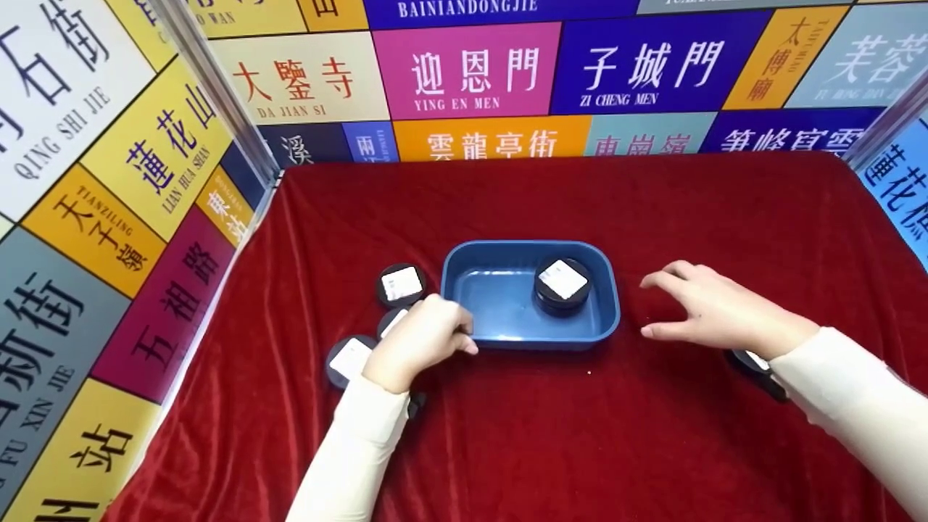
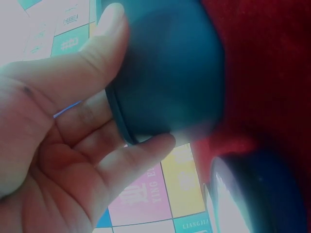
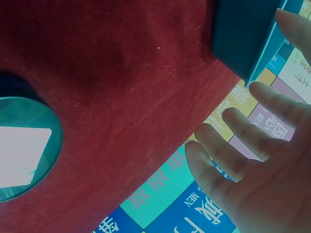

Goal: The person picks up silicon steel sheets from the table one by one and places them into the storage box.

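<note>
A blue rectangular plastic box [image 1: 533,335] stands on the red cloth. Inside it, toward the right end, sits a round black container [image 1: 562,284] with a white label on top. My left hand [image 1: 428,333] grips the box's left end. In the left wrist view its thumb presses one side of the rim and the fingers [image 2: 141,158] lie on the other. To the right of the box my right hand [image 1: 714,308] hovers with fingers spread, holding nothing. In the right wrist view its fingertips are near the box wall [image 3: 243,39]; contact is hard to tell.
Left of the box are round black containers with white labels, one at the back [image 1: 401,284], one nearer [image 1: 346,362], another partly behind my left hand. My right wrist partly hides another container [image 1: 750,362]. Printed panels [image 1: 471,72] wall the red cloth [image 1: 551,435] behind and at the sides.
</note>
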The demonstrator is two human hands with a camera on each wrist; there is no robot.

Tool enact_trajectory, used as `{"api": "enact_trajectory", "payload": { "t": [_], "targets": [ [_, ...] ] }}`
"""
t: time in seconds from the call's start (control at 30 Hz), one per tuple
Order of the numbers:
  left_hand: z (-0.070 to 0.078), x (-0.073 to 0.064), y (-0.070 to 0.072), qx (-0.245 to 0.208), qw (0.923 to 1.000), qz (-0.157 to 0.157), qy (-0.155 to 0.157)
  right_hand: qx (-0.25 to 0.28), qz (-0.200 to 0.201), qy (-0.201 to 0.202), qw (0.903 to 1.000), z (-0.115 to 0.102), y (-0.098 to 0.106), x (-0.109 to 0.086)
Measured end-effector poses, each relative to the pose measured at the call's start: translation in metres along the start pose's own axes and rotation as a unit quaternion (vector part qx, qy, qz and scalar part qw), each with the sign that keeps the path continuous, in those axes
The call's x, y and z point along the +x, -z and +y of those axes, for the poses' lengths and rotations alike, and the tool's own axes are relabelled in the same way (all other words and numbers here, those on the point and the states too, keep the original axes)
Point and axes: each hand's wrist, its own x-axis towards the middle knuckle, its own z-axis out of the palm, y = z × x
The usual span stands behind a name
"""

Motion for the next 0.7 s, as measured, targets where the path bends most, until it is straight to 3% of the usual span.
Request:
{"api": "enact_trajectory", "payload": {
  "t": [0.43, 0.7],
  "targets": [
    [0.000, 0.000, 0.001, -0.005, 0.9999, -0.010, 0.007, -0.001, 0.022, 0.018, 0.9996, 0.011, -0.005, -0.007],
    [-0.001, 0.000, 0.001, -0.009, 0.9998, -0.011, 0.011, 0.001, 0.024, 0.009, 0.9997, 0.018, -0.008, -0.013]
  ]
}}
